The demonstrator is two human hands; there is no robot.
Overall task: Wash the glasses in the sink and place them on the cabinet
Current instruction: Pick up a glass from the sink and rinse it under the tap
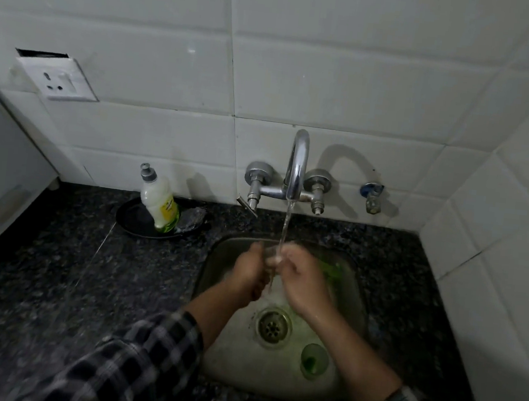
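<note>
Over the steel sink (217, 260), my left hand (249, 274) and my right hand (300, 281) both grip a small clear glass (272, 255) between them. Water runs from the chrome tap (296, 167) onto that glass. Most of the glass is hidden by my fingers. A green glass (314, 359) stands upright in the sink, right of the drain (272, 326). Something green (332, 269) lies in the sink behind my right hand, blurred.
A dish soap bottle (160, 202) leans in a small black pan (130, 219) on the dark granite counter (86, 263), left of the sink. A white appliance (1, 179) stands at the far left. White tiled walls close the back and right.
</note>
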